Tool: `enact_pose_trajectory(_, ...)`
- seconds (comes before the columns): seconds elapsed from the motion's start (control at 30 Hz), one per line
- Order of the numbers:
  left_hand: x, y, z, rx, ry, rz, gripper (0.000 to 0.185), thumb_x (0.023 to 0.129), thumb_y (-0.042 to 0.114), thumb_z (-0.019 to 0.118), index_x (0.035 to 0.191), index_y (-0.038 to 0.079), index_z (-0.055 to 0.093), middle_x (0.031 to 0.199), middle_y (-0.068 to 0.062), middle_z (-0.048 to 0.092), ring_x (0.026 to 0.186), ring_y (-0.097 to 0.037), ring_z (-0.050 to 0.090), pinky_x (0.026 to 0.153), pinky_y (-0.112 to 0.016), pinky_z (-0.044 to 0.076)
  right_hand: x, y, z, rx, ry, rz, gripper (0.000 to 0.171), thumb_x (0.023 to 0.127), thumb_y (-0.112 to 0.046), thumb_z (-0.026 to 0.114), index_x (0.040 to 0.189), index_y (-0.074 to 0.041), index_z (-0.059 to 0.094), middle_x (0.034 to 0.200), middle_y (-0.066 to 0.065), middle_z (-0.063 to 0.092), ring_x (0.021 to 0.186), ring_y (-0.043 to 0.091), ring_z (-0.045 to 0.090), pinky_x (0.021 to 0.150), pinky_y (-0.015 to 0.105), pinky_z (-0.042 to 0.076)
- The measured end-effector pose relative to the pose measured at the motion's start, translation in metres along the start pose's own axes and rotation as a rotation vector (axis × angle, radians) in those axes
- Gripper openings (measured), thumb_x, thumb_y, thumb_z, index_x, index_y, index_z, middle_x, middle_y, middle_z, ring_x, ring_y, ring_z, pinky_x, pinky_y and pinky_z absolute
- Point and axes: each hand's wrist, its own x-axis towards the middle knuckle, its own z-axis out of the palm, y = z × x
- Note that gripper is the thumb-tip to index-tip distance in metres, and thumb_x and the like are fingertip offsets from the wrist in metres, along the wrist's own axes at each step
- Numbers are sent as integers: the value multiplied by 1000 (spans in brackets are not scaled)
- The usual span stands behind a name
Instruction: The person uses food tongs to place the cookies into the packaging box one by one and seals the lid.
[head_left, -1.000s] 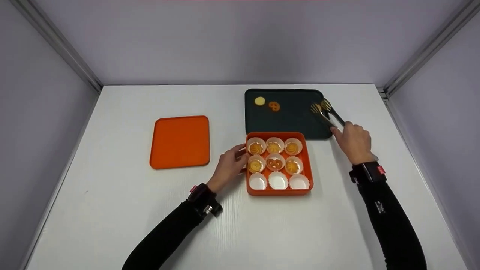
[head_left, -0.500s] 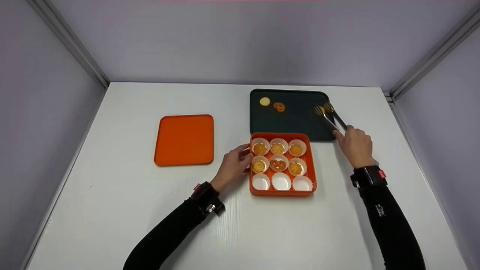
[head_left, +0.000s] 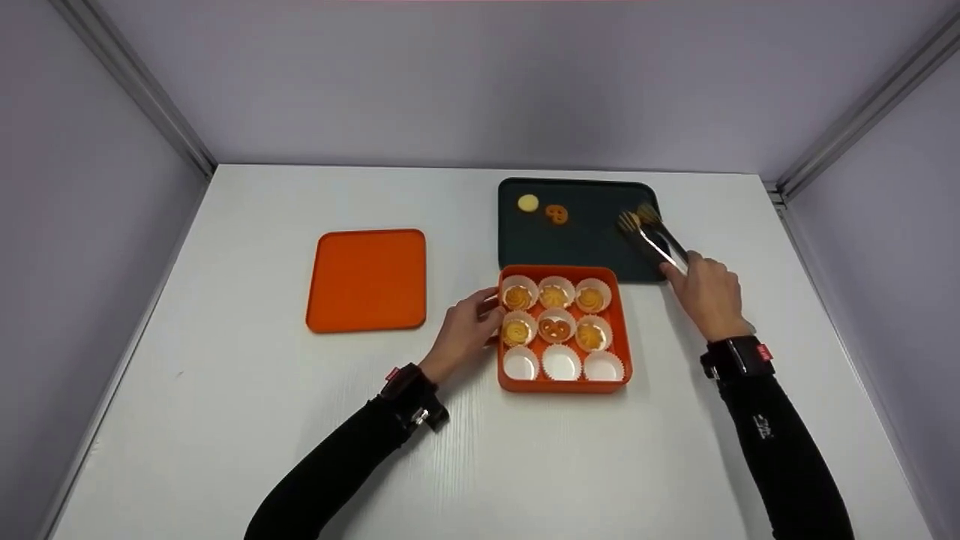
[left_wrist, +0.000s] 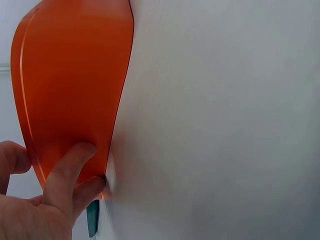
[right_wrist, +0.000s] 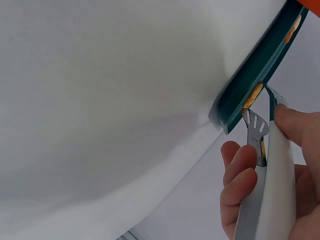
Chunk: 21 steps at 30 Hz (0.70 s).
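Hands (head_left: 465,334) (head_left: 709,296) touch box (head_left: 565,386) edge, grip tongs (head_left: 660,253) over tray (head_left: 581,236).

1. Here we go, lower right of the head view: on the right sleeve (head_left: 796,466) there's a white print (head_left: 762,426), short, running down the dark cloth, and it's too small and blurred to make out a single letter.
2. Just above that, right of the frame, a red tag (head_left: 764,352) pops out at the edge of the right wrist band (head_left: 739,356); any lettering on it is too tiny to read.
3. Across to the lower middle, left of centre: a second red tag (head_left: 392,373), this one on the left wrist band (head_left: 407,388), just as unreadable.
4. Both wrist views: no legible word or number.
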Motion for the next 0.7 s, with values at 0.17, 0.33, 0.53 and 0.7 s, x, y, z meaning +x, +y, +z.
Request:
enact_pose_trajectory(0.17,-1,0,-2,8,2,4,53,106,17,58,155,2,45,149,-16,56,128,-26,62,89,-35,61,-1,-3,0,1,-15,-5,50,102,-29,67,114,19,63,92,41,64,78,58,65,64,68,51)
enact_pose_trajectory(0.33,-1,0,-2,10,8,12,53,105,16,59,155,1,45,149,-17,56,129,-26,61,88,-35,62,-4,-6,0,2,7,-31,50,101,-28,68,115,20,63,91,41,65,77,58,66,64,68,53)
enact_pose_trajectory(0.53,-1,0,-1,23,14,10,53,105,15,59,154,1,45,148,-17,57,128,-26,62,87,-35,62,-12,-9,-3,4,33,-79,50,101,-27,69,118,19,64,94,41,66,78,58,66,64,69,55)
enact_pose_trajectory(0.7,0,1,0,33,14,-13,54,105,17,59,155,2,45,149,-15,56,129,-26,61,88,-34,61,-22,-11,-10,23,49,-119,47,100,-28,71,117,16,66,88,35,67,70,51,66,61,65,57)
